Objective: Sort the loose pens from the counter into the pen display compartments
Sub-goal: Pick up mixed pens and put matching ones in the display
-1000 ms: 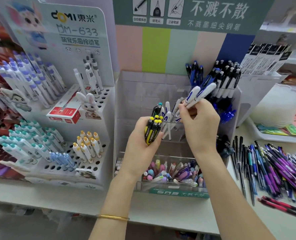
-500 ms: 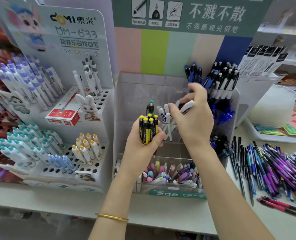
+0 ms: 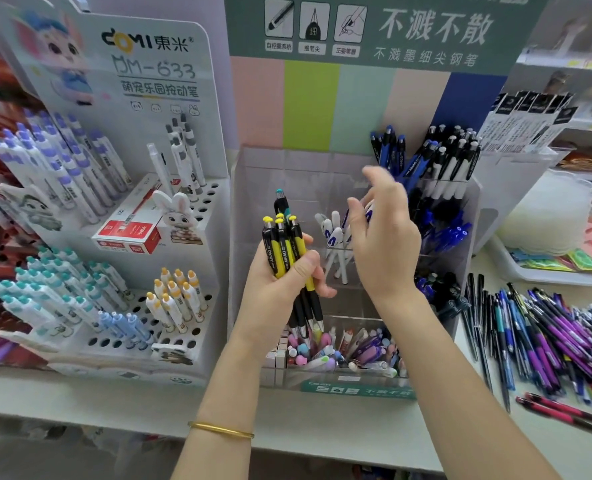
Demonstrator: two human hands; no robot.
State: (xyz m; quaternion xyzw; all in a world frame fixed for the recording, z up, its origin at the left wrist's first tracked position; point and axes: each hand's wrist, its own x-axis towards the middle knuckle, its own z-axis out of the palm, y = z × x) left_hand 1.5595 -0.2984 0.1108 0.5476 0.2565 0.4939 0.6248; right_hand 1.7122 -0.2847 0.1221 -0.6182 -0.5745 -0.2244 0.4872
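Yellow-black pens [image 3: 286, 251]: bunched upright in your left hand [image 3: 277, 292], fingers curled round them, tips down.
Teal-tipped pen [image 3: 280, 200]: tops the bunch, 12 o'clock.
Your right hand [image 3: 384, 244]: fingers loose and apart, holding nothing, just in front of white pens [image 3: 332, 233].
White pens: standing in a compartment of clear display [image 3: 308, 174].
Loose pens [image 3: 547, 341]: heaped on counter [image 3: 322, 424], 4 o'clock from your right hand.

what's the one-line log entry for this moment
left hand: holds yellow pens | right hand: fingers loose, by white pens | loose pens: on counter

"DM-633" on display card [image 3: 142, 128]; "AIHAO" on yellow pens [image 3: 285, 252]
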